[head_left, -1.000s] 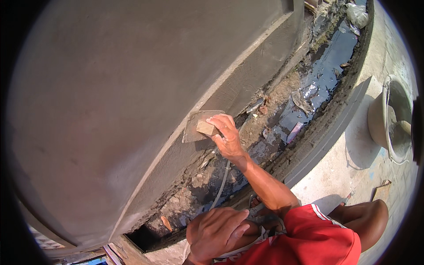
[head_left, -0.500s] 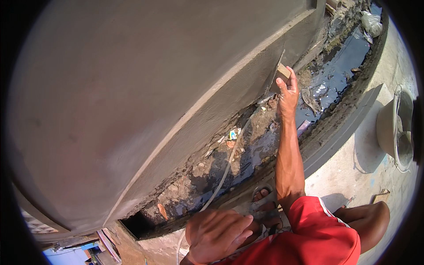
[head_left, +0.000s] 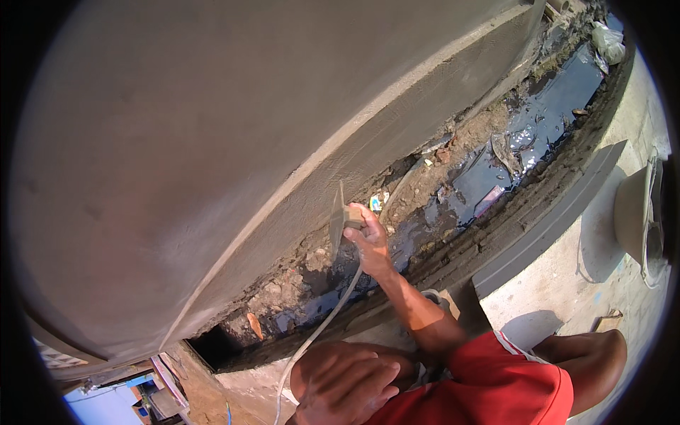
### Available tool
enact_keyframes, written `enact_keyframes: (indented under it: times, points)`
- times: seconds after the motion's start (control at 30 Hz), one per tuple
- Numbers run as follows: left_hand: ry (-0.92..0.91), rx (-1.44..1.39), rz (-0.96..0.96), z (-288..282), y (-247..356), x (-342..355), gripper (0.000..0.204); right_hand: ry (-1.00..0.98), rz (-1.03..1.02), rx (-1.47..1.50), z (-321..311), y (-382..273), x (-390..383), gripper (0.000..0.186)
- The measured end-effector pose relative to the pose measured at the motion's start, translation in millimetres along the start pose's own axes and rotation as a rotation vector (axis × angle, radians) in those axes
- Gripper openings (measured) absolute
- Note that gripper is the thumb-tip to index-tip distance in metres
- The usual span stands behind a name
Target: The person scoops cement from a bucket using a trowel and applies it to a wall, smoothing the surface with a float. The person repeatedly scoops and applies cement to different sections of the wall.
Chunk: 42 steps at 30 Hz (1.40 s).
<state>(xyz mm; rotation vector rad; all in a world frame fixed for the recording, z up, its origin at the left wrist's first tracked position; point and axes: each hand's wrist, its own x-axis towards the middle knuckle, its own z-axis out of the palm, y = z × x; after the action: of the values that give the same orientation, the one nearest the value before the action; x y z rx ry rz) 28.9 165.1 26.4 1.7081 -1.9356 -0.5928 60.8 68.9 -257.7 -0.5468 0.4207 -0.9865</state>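
My right hand (head_left: 365,228) grips the block handle of a flat trowel (head_left: 336,216), whose thin blade is tilted nearly edge-on at the lower band of the grey plastered wall (head_left: 163,156). Whether the blade touches the plaster I cannot tell. My left hand (head_left: 343,388) rests on my bent knee with its fingers loosely extended, holding nothing. A pale hose (head_left: 336,312) runs below the trowel, past my left hand.
Along the wall's foot runs a ditch (head_left: 538,99) with dark water, rubble and litter. A concrete ledge (head_left: 517,290) borders it on the right, with a bucket (head_left: 630,212) on it. A dark opening (head_left: 212,347) lies at the ditch's lower left.
My right hand with the trowel reached up and right along the band, then came back down-left, the blade now more edge-on. My left hand has stayed on the knee.
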Motion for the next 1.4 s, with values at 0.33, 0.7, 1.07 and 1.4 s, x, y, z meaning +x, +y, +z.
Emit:
enact_keyframes:
  times: [0.33,0.7,1.07,1.4]
  points:
    - [0.030,0.048,-0.025,-14,16,8,0.026,0.470,-0.004,0.334,-29,-8,53,0.057]
    - [-0.043,0.095,0.002,-8,15,21,0.023,0.099,-0.157,-0.186,105,-50,6,0.057]
    - [-0.001,0.117,-0.031,-9,19,14,0.026,0.417,0.053,0.372,-38,-10,43,0.057]
    - [0.038,0.200,-0.032,-5,22,0,0.026,0.445,-0.120,0.224,71,-40,44,0.052]
